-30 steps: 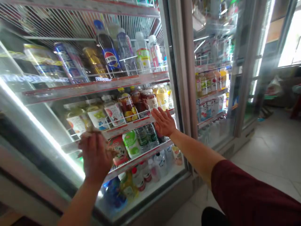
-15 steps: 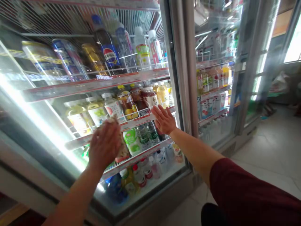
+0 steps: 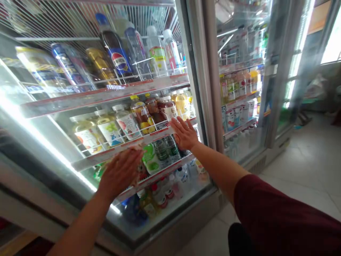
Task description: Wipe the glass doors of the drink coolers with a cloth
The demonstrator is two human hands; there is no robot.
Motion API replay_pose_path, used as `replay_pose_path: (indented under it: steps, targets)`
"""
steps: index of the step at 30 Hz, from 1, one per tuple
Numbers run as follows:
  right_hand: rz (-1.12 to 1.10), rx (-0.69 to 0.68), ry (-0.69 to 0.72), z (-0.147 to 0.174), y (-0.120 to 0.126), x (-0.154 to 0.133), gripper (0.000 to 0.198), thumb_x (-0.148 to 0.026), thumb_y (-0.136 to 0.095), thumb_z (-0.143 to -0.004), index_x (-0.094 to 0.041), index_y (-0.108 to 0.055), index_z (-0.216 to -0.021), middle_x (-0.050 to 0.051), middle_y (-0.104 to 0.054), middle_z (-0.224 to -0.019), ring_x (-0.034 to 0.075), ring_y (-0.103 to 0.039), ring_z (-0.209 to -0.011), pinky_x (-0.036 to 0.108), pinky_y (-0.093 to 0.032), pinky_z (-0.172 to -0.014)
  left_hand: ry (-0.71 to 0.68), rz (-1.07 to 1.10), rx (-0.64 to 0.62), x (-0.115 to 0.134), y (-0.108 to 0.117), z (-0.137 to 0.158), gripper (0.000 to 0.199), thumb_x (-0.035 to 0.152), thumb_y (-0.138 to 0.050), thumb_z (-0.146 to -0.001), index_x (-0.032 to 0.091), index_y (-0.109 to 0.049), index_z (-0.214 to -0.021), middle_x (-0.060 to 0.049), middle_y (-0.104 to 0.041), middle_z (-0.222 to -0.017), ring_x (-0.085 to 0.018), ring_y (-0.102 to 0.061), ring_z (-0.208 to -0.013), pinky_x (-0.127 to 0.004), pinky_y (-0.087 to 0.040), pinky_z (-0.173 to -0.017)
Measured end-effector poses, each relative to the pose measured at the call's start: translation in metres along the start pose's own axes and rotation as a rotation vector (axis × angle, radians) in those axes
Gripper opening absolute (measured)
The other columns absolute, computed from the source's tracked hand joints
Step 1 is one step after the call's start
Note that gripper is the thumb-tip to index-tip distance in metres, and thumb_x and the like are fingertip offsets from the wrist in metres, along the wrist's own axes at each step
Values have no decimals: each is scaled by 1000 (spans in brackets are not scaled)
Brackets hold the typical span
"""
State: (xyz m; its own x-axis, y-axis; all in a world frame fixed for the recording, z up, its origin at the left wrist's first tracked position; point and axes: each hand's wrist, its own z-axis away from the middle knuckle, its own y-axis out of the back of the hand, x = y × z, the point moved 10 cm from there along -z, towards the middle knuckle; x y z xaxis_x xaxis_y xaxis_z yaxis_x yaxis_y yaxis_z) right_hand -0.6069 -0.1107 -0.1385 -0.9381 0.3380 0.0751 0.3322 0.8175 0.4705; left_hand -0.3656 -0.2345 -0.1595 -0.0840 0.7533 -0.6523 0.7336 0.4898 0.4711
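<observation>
My left hand [image 3: 121, 172] lies flat over a crumpled, pale brownish cloth [image 3: 138, 146], pressing it against the glass door [image 3: 183, 202] of a drinks fridge. Only the cloth's edges show around the fingers, and the hand is a little blurred. To the right, my right hand [image 3: 183, 133] rests on the same glass with its fingers stretched out and nothing in it. Behind the glass, close to my right hand, is a bottle of dark red drink [image 3: 168, 106]. A green-labelled pack [image 3: 151, 160] shows just right of my left hand.
Wire shelves hold bottles and cans, among them a cola bottle [image 3: 115, 49] and a large can [image 3: 39, 67]. A metal door frame [image 3: 209, 78] divides this door from a second glass-fronted fridge [image 3: 239, 142]. Pale floor tiles [image 3: 301, 167] lie to the right.
My left hand has turned, its fingers now pointing more to the right and lower on the glass, with the cloth under it. My right hand stays nearly in place. The view has shifted slightly.
</observation>
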Motion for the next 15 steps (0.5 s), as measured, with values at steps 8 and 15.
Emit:
replay_pose_path:
  steps: [8,15]
  targets:
    - [-13,-6,0,-1,0,-1,60,-31,-38,-111,-30,-36,-171,2,-41,-176,25,-27,-169,55,-14,-141,288,-133,237,-52,38,-15,82,28,-63,-98,15,-32,-172,-18,-43,-170,-37,-23,-167,-62,-22,-138]
    - [-15,-2,-9,0,-1,-1,61,-31,-39,-111,-30,-34,-172,1,-39,-177,25,-25,-170,56,-14,-141,-44,24,-72,13,-11,-2,59,26,-55,-104,29,-51,-163,-6,-58,-161,-26,-49,-155,-46,-23,-138]
